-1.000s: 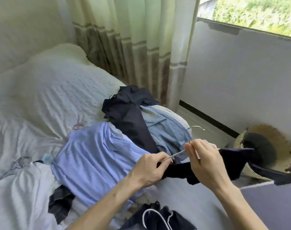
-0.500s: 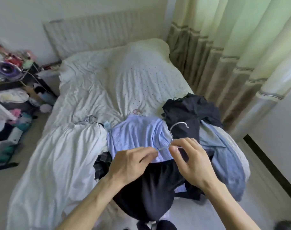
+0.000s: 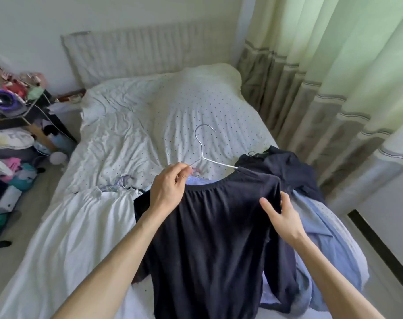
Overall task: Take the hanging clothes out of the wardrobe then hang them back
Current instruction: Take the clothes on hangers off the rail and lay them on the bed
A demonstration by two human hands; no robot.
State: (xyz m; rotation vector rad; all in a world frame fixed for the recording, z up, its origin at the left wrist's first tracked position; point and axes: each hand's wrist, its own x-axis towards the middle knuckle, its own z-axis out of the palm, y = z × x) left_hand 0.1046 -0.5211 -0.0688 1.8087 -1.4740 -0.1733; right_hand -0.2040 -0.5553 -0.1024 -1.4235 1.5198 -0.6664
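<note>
No text, label, brand, number or sign is legible. Faint grey marks on the pale cushion [image 3: 10, 138], on the shelf left of the bed [image 3: 127, 125], are too blurred to read.
</note>
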